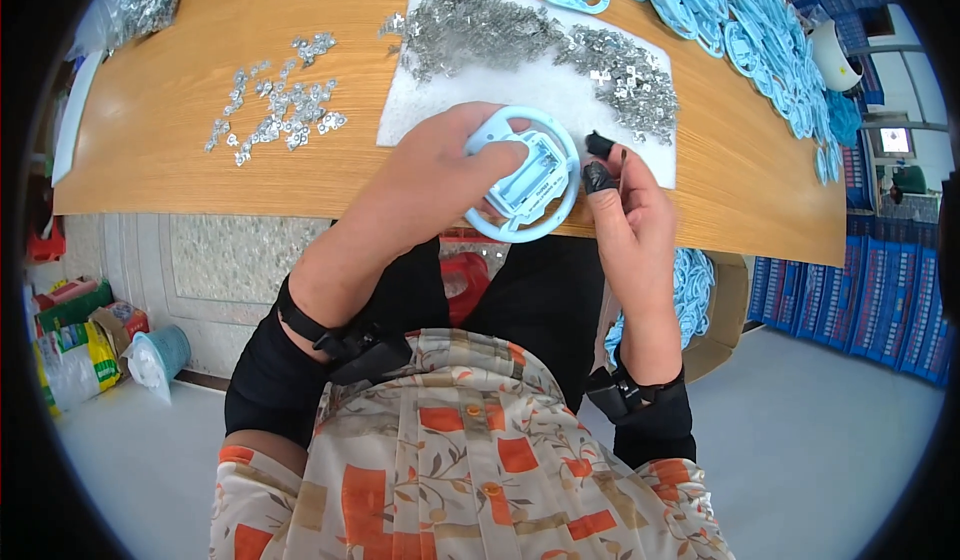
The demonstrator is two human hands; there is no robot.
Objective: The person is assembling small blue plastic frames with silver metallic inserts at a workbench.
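Brown wood-grain covers the table [150, 165], the broadest thing here. A long pile of light blue plastic frames [770, 60] spreads beyond and to the right of the white sheet [412, 115], which lies flat on the tabletop. Lower than the sheet, on its near right side, a cardboard box [732, 305] contains more light blue parts. A heap of small metal pieces [480, 35] covers the sheet's far part; a looser scatter [290, 110] lies to its left. By the sheet's near edge, the left hand [450, 165] grasps a light blue wheel-shaped frame [540, 182], thumb across its face. Right of that frame, the right hand [640, 215] has thumb and forefinger bent, their black fingertip covers [598, 178] near the sheet; whether they pinch anything, I cannot tell.
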